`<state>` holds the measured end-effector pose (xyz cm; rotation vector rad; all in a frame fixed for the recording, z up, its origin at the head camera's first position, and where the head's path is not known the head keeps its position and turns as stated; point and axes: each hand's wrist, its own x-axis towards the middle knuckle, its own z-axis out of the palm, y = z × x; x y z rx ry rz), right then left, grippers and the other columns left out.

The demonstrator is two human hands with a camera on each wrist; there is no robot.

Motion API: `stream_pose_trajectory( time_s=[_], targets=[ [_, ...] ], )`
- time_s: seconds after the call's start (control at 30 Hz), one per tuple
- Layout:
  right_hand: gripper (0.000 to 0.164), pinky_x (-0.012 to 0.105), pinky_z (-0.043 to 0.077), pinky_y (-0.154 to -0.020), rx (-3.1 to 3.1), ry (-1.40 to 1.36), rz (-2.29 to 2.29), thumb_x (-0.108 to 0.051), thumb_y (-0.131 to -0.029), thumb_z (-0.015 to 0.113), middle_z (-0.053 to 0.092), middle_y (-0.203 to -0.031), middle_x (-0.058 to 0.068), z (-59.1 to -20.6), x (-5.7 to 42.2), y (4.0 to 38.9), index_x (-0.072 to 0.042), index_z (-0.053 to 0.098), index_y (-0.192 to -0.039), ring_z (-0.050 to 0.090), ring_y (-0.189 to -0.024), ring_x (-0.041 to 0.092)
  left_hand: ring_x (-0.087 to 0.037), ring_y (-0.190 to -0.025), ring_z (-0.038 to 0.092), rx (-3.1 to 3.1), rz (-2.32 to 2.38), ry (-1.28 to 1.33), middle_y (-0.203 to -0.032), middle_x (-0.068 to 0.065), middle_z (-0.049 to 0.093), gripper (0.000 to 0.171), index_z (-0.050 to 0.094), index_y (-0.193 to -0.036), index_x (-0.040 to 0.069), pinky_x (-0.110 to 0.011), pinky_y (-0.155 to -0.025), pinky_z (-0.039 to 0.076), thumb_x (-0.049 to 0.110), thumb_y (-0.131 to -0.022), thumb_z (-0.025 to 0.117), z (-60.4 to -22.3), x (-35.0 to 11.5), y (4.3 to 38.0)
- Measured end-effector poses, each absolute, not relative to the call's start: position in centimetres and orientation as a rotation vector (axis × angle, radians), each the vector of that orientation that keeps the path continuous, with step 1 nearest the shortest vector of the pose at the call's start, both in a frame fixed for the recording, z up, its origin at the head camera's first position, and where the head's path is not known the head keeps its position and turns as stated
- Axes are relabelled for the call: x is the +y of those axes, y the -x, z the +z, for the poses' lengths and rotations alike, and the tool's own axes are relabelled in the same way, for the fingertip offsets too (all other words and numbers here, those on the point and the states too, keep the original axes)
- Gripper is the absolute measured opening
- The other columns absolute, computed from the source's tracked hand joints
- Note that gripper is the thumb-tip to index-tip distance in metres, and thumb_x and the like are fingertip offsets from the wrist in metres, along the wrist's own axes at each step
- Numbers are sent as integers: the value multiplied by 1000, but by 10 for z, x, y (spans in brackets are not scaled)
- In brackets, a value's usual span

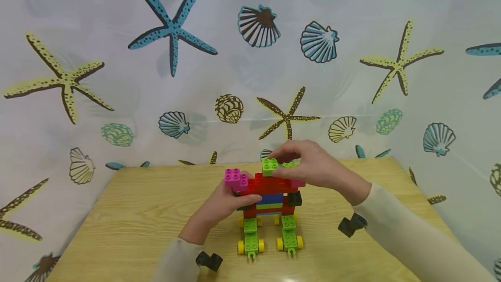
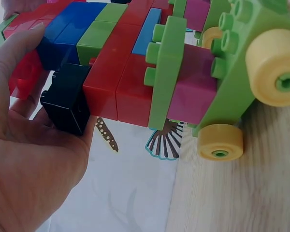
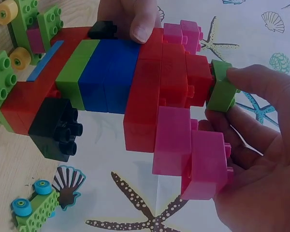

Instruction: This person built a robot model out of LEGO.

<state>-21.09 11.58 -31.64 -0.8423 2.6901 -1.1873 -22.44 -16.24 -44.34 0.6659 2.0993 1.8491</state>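
Note:
A figure of toy building bricks stands on two green wheeled bases (image 1: 251, 239) with yellow wheels. Its middle has red, blue and green bricks (image 1: 270, 198), with a black brick (image 3: 53, 128) sticking out at each side. Pink bricks (image 1: 233, 178) sit at both ends of the wide red top (image 1: 270, 185). My left hand (image 1: 225, 199) grips the figure's left side, thumb across its front and palm by a black brick (image 2: 67, 99). At the top centre, my right hand (image 1: 313, 164) pinches a small green brick (image 3: 221, 87) between thumb and fingers, right against the red bricks.
A wooden table (image 1: 156, 203) lies beneath the figure. Behind the figure, a separate green wheeled base with blue wheels (image 3: 37, 208) is near the far edge. A white cloth (image 1: 219, 64) printed with starfish and shells hangs around the back and sides.

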Motion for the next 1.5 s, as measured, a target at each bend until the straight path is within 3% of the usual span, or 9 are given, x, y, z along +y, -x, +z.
stream_pose_trajectory(
  time_s=[0.33, 0.5, 0.77, 1.27, 1.5],
  targets=[
    [39, 48, 60, -107, 2695, 894, -1151, -25, -100, 84, 78, -128, 2, -317, 119, 213, -16, 78, -137, 72, -116, 20, -29, -123, 71, 2110, 1821, -650, -135, -17, 73, 46, 60, -135, 2, -37, -106, 62, 17, -100, 87, -442, -162, 224],
    [40, 50, 59, -109, 2692, 906, -1131, -25, -100, 83, 78, -130, 2, -316, 118, 214, -15, 77, -138, 72, -116, 20, -28, -124, 71, 2105, 1813, -639, -137, -18, 72, 46, 60, -135, 4, -39, -107, 63, 18, -100, 87, -441, -162, 223],
    [41, 50, 62, -109, 2661, 898, -1159, -32, -100, 85, 80, -128, 0, -316, 110, 215, -18, 79, -138, 75, -117, 21, -29, -121, 72, 2075, 1837, -674, -134, -17, 73, 43, 61, -132, 4, -33, -104, 63, 16, -100, 86, -443, -162, 222],
    [38, 37, 64, -95, 2661, 882, -1139, -27, -99, 87, 81, -118, 1, -315, 105, 219, -15, 82, -135, 75, -103, 14, -27, -120, 74, 2095, 1821, -659, -135, -17, 73, 42, 63, -133, 6, -35, -105, 65, 18, -100, 86, -440, -162, 224],
    [36, 35, 61, -90, 2679, 882, -1103, -28, -99, 88, 80, -110, 0, -313, 105, 221, -16, 83, -133, 68, -95, 15, -27, -120, 74, 2114, 1805, -663, -136, -18, 73, 43, 63, -134, 5, -38, -106, 65, 18, -100, 87, -440, -162, 226]
  ],
)
